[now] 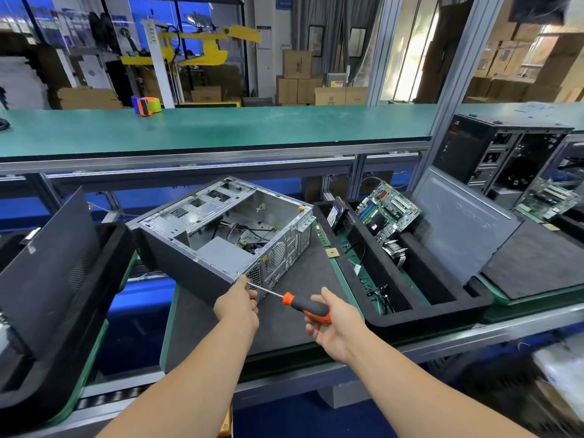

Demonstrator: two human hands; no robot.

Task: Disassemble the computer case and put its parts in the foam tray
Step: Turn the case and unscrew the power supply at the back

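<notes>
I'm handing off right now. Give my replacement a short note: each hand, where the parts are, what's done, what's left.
Left hand: fingers pinch the screwdriver shaft at the near rear corner of the computer case.
Right hand: holds the orange-black handle.
The case lies on its side on the dark mat, side opening up.
Done: motherboard and heatsink are in the foam tray on the right; the side panel leans against it.
Left: power supply and cables remain inside. Finish the rear corner screw, then probably lift these out into the tray.
</notes>
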